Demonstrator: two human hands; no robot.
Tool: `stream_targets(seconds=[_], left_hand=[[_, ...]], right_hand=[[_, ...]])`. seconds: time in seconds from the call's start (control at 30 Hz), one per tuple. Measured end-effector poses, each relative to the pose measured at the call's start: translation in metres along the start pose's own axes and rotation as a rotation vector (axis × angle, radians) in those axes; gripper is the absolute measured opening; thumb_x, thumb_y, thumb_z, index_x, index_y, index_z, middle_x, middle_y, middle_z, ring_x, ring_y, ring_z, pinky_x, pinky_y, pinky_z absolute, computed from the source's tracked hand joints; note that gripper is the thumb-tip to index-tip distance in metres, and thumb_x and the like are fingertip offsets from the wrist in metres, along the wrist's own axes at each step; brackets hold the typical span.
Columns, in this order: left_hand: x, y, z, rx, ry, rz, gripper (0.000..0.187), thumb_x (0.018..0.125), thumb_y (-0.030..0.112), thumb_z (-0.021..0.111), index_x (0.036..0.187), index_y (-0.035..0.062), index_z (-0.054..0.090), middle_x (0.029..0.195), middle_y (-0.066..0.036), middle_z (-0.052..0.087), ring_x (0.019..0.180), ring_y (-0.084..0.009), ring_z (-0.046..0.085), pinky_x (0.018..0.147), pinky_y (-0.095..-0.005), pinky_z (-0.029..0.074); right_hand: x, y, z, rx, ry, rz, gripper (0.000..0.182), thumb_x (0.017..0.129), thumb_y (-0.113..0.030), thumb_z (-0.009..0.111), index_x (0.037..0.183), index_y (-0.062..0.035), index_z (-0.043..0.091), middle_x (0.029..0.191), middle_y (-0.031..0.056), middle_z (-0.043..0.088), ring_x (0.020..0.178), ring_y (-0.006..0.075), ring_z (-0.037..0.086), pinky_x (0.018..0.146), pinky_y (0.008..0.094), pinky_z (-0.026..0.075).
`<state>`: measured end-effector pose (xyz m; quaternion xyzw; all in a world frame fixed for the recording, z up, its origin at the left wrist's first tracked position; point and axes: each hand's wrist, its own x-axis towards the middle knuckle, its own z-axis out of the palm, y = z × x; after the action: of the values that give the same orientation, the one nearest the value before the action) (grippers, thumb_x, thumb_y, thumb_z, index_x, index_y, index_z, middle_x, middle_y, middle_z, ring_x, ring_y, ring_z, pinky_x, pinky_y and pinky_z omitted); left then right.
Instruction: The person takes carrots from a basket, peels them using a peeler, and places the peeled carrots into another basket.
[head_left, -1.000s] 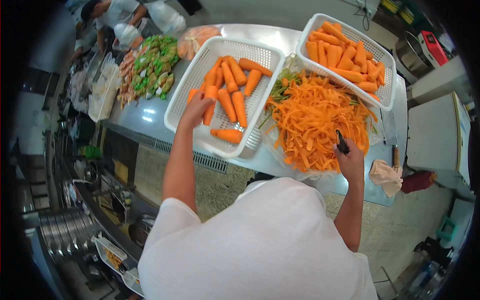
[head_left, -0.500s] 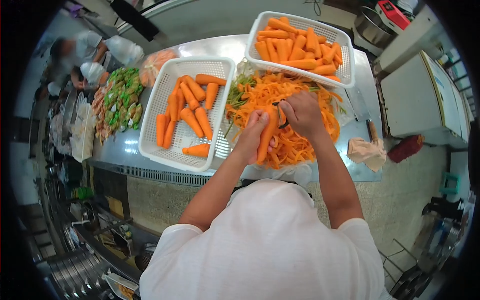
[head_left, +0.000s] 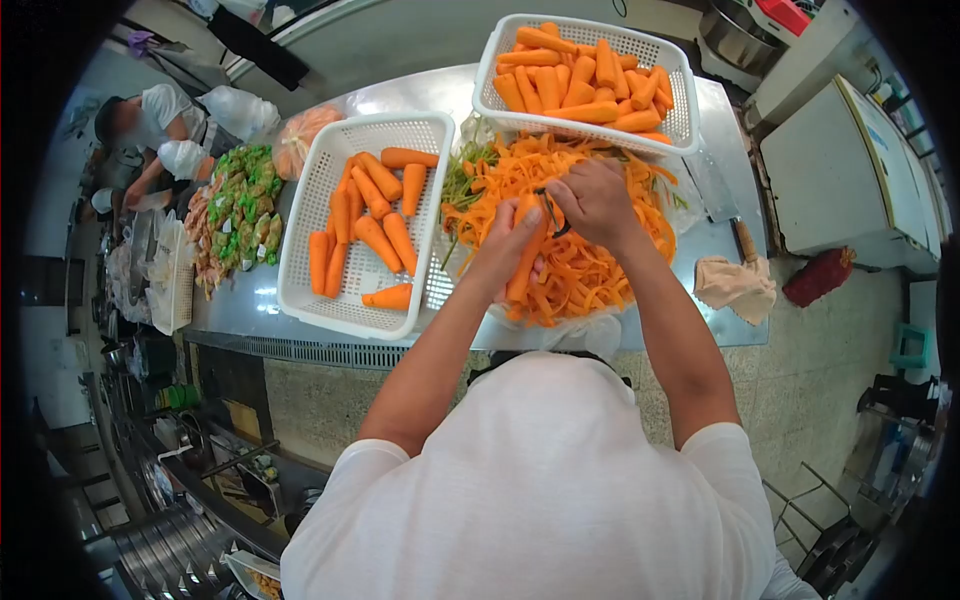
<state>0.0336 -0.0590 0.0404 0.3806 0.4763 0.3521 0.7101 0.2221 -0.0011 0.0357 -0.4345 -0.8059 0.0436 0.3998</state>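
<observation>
My left hand (head_left: 510,245) is wrapped round a carrot (head_left: 524,268), which slants over a heap of orange peelings (head_left: 585,285). A dark peeler (head_left: 556,212) is gripped in my right hand (head_left: 596,205), its head against the upper part of the carrot. Left of my hands, a white basket (head_left: 300,225) holds several carrots. Another white basket (head_left: 690,110), full of carrots, stands behind the peelings. Green stems (head_left: 462,190) lie at the heap's left edge.
A knife (head_left: 712,190) and a cloth (head_left: 735,285) lie on the metal table (head_left: 400,90) at the right. Green and orange bagged items (head_left: 245,205) cover its left end, near another person (head_left: 165,115). A white cabinet (head_left: 830,180) stands to the right.
The whole view has shifted slightly. My right hand and the peeler have moved a little relative to the carrot, which my left hand still holds.
</observation>
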Motion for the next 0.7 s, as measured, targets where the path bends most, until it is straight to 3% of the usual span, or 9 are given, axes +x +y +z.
stream_targets(seconds=[0.1, 0.2, 0.33, 0.4, 0.43, 0.5, 0.6, 0.7], left_hand=[[0.019, -0.001, -0.01, -0.083, -0.063, -0.036, 0.042, 0.107, 0.053, 0.046, 0.124, 0.0155, 0.047, 0.094, -0.007, 0.06, 0.059, -0.0139, 0.059, 0.045, -0.0284, 0.049], [0.03, -0.005, -0.015, -0.225, -0.125, -0.025, 0.041, 0.106, 0.052, 0.049, 0.124, 0.0153, 0.047, 0.094, -0.007, 0.059, 0.058, -0.0135, 0.059, 0.043, -0.0274, 0.049], [0.032, 0.002, -0.015, -0.171, -0.128, -0.09, 0.04, 0.106, 0.05, 0.05, 0.123, 0.0135, 0.048, 0.094, -0.007, 0.061, 0.058, -0.0137, 0.059, 0.044, -0.027, 0.05], [0.023, 0.003, -0.012, 0.005, -0.03, 0.071, 0.041, 0.107, 0.05, 0.048, 0.122, 0.0118, 0.05, 0.094, -0.008, 0.064, 0.058, -0.0144, 0.06, 0.045, -0.0268, 0.051], [0.021, 0.006, -0.011, 0.001, -0.027, 0.064, 0.041, 0.107, 0.05, 0.048, 0.122, 0.0118, 0.05, 0.094, -0.008, 0.064, 0.058, -0.0144, 0.06, 0.045, -0.0268, 0.051], [0.022, 0.01, -0.008, 0.041, -0.053, 0.024, 0.042, 0.108, 0.049, 0.047, 0.123, 0.01, 0.049, 0.09, -0.009, 0.063, 0.058, -0.0145, 0.058, 0.046, -0.0282, 0.05], [0.033, 0.005, -0.017, -0.092, -0.12, 0.016, 0.041, 0.107, 0.05, 0.048, 0.123, 0.0116, 0.051, 0.093, -0.008, 0.064, 0.059, -0.0147, 0.061, 0.048, -0.0265, 0.051], [0.035, 0.004, -0.021, -0.104, -0.118, -0.005, 0.042, 0.107, 0.051, 0.047, 0.123, 0.0119, 0.051, 0.092, -0.008, 0.064, 0.06, -0.0149, 0.061, 0.048, -0.0269, 0.05]], right_hand=[[0.004, 0.022, 0.004, -0.268, -0.071, 0.168, 0.048, 0.101, -0.036, 0.054, 0.063, -0.0095, 0.065, 0.067, 0.0073, 0.064, 0.071, 0.0306, 0.059, 0.076, 0.0442, 0.039], [0.005, 0.012, -0.001, -0.029, -0.015, 0.096, 0.049, 0.102, -0.037, 0.053, 0.063, -0.0092, 0.065, 0.069, 0.0079, 0.067, 0.074, 0.0309, 0.061, 0.076, 0.0441, 0.039], [0.007, 0.027, 0.006, -0.093, -0.098, 0.153, 0.049, 0.102, -0.037, 0.052, 0.064, -0.0094, 0.066, 0.067, 0.0087, 0.065, 0.073, 0.0318, 0.062, 0.076, 0.0446, 0.039], [0.008, 0.029, 0.001, -0.08, -0.089, 0.262, 0.051, 0.103, -0.039, 0.051, 0.064, -0.0095, 0.066, 0.063, 0.0093, 0.063, 0.067, 0.0335, 0.061, 0.076, 0.0448, 0.038], [0.008, 0.025, 0.005, -0.077, -0.096, 0.265, 0.051, 0.103, -0.039, 0.051, 0.064, -0.0095, 0.066, 0.063, 0.0093, 0.063, 0.067, 0.0335, 0.061, 0.076, 0.0448, 0.038], [0.006, 0.018, 0.013, 0.052, 0.016, 0.044, 0.053, 0.103, -0.041, 0.051, 0.062, -0.0092, 0.064, 0.06, 0.0099, 0.061, 0.064, 0.0334, 0.061, 0.075, 0.045, 0.038], [0.012, 0.031, 0.006, -0.171, -0.079, 0.234, 0.052, 0.102, -0.041, 0.053, 0.062, -0.0097, 0.062, 0.061, 0.0091, 0.061, 0.064, 0.0324, 0.06, 0.074, 0.0447, 0.038], [0.012, 0.019, 0.004, 0.005, 0.021, 0.107, 0.049, 0.102, -0.04, 0.055, 0.063, -0.0105, 0.062, 0.061, 0.0081, 0.06, 0.064, 0.0318, 0.059, 0.074, 0.0439, 0.038]])
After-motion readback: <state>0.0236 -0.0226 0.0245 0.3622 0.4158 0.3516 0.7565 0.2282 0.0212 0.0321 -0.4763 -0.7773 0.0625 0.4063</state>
